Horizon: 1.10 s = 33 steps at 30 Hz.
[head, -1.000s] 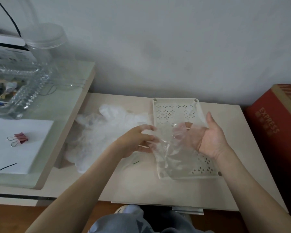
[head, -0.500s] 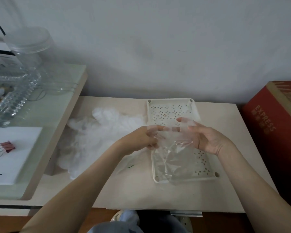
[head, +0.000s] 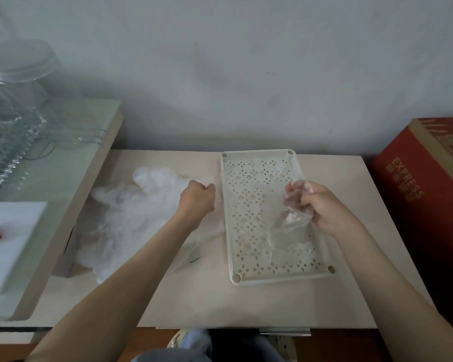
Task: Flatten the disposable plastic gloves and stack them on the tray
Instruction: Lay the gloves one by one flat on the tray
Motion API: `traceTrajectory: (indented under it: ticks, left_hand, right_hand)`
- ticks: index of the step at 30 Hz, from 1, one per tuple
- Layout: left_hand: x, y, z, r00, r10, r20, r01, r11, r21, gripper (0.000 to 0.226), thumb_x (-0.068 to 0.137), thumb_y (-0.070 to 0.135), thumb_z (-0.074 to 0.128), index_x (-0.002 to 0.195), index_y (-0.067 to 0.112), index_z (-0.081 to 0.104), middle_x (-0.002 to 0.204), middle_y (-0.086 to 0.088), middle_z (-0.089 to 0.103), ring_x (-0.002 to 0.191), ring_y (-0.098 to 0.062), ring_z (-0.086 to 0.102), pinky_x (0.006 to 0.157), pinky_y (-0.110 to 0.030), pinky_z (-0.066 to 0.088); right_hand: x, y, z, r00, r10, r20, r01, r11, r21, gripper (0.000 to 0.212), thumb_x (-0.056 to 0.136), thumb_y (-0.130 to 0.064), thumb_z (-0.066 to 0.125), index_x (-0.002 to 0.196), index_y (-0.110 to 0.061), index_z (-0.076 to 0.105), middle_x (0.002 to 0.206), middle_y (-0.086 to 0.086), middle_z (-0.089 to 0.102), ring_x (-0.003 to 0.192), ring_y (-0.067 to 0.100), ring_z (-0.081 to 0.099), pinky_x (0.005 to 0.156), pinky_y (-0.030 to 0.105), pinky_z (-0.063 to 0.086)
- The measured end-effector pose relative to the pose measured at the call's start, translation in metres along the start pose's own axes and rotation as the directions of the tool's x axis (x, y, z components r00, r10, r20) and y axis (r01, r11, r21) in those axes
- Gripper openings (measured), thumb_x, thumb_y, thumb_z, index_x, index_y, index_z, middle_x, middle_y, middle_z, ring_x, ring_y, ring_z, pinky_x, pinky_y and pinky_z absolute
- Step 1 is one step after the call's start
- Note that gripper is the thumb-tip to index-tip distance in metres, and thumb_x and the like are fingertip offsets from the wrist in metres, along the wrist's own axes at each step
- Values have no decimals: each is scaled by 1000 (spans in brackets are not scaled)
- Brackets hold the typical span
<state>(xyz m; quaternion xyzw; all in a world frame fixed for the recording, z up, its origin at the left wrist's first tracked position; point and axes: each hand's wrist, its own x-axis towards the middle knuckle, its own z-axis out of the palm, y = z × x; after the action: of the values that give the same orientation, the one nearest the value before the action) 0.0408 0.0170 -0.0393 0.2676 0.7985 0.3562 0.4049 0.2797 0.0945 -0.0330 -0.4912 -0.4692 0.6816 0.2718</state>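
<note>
Fingers [head: 307,190] of my right hand [head: 322,207] are curled tight round the bunched top of a thin, clear disposable plastic glove [head: 285,231]. It hangs crumpled from my grip, and its lower part drapes onto the near right portion of the cream rectangular perforated plastic tray [head: 256,155].

My left hand [head: 198,202] sits just left of the tray, fingers clenched at the right edge of a heap of crumpled translucent white gloves [head: 131,218]. Whether those fingers pinch any plastic, I cannot tell.

Tray and heap both lie on the pale beige tabletop [head: 246,304]. A red cardboard box [head: 424,205] printed EXPRESS stands at the right.
</note>
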Motion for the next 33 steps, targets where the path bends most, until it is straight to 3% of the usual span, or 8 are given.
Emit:
traceTrajectory:
  ticks: [4, 8, 12, 15, 21, 27, 29, 33]
  left_hand:
    - [9, 3, 2, 993, -13, 116, 8, 999, 48, 10, 91, 20, 52, 89, 10, 54, 83, -12, 59, 71, -24, 61, 75, -36, 49]
    - [13, 8, 7, 990, -7, 144, 4, 1000, 21, 19, 92, 25, 57, 87, 7, 59, 82, -12, 61, 65, -23, 58, 74, -33, 53]
    - [16, 12, 7, 973, -65, 223, 75, 996, -39, 25, 90, 23, 64, 91, -2, 61, 77, -14, 60, 54, -19, 56, 53, -22, 53]
    - [17, 12, 5, 965, -91, 247, 88, 996, 26, 18, 89, 14, 65, 87, -3, 61, 67, -11, 58, 47, -16, 53, 41, -18, 45]
    - [18, 3, 0, 973, -3, 231, -8, 999, 46, 6, 84, -1, 58, 81, 2, 63, 59, -10, 47, 45, -18, 42, 45, -19, 36]
    - [13, 0, 5, 964, 98, 248, -109, 993, 35, 14, 90, 12, 62, 78, 5, 60, 77, -10, 63, 64, -19, 59, 59, -25, 53]
    - [7, 5, 11, 945, 165, 282, -212, 967, 143, 11, 88, 9, 61, 80, 7, 53, 78, -9, 60, 68, -20, 56, 65, -30, 52]
    - [-4, 14, 24, 911, 164, 378, -310, 877, 366, 16, 87, 10, 54, 97, 6, 42, 83, 0, 45, 69, -12, 44, 53, -21, 34]
  right_hand:
    - [4, -1, 3, 1000, 15, -17, -13, 994, 105, 32, 82, 17, 37, 81, -5, 60, 67, 9, 68, 68, 22, 67, 60, 25, 53]
    - [1, -3, 3, 995, 44, 88, -68, 953, 294, 8, 83, -10, 64, 77, -10, 59, 72, 8, 65, 71, 22, 69, 59, 27, 56]
    - [-1, -4, 1, 974, -13, 225, -81, 912, 402, 45, 47, -37, 95, 74, -16, 65, 77, 2, 66, 80, 20, 67, 61, 32, 56]
    - [1, -4, 1, 961, -93, 261, -67, 836, 545, 45, 45, -30, 97, 75, -16, 67, 78, 0, 64, 80, 16, 69, 58, 31, 57]
    - [6, -1, 8, 955, -118, 271, -61, 821, 568, 47, 43, -22, 97, 82, -19, 70, 83, -3, 69, 76, 9, 69, 61, 24, 57]
    - [8, 9, 7, 966, -60, 251, -86, 843, 531, 52, 43, -16, 96, 88, -19, 71, 87, -2, 71, 76, 11, 69, 62, 25, 57]
    - [7, 12, 4, 974, -31, 224, -97, 836, 540, 53, 42, -14, 95, 89, -17, 71, 89, 1, 71, 76, 14, 70, 63, 27, 58]
    - [7, 15, -6, 986, -3, 167, -85, 850, 519, 32, 61, -12, 85, 88, -17, 69, 97, 3, 69, 80, 13, 70, 69, 26, 56]
